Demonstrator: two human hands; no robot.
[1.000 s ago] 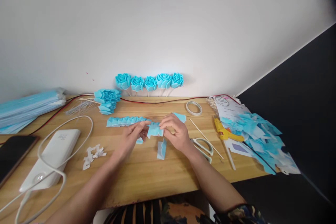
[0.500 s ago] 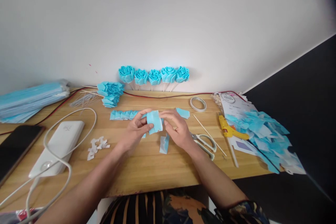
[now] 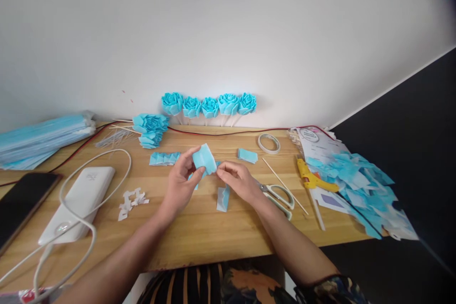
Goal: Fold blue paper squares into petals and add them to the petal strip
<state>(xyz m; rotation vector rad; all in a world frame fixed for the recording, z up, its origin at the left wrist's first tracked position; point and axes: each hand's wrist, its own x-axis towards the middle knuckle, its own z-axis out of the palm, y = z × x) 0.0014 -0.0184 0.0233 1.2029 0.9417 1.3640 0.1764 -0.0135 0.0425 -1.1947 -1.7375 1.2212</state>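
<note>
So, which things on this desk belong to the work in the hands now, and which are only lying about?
In hand: left hand, right hand, folded blue piece pinched by both; loose blue piece and row of folded pieces close by.
Lying about: scissors, glue gun, tape roll, power bank, phone, finished paper roses, blue scraps.

I hold a folded piece (image 3: 204, 159) between my left hand (image 3: 181, 183) and right hand (image 3: 238, 180), above the table (image 3: 199, 237), left of the scissors (image 3: 280, 194). A short strip (image 3: 223, 198) lies on the table left of the scissors, under my hands. A tape roll (image 3: 269, 143) sits behind the scissors, and the row of roses (image 3: 209, 105) stands further behind, against the wall. The skewer (image 3: 285, 186) lies just right of the scissors, the glue gun (image 3: 311, 178) beyond it, the scrap pile (image 3: 352, 183) farther right. The power bank (image 3: 80, 202) lies far left of the scissors.
</note>
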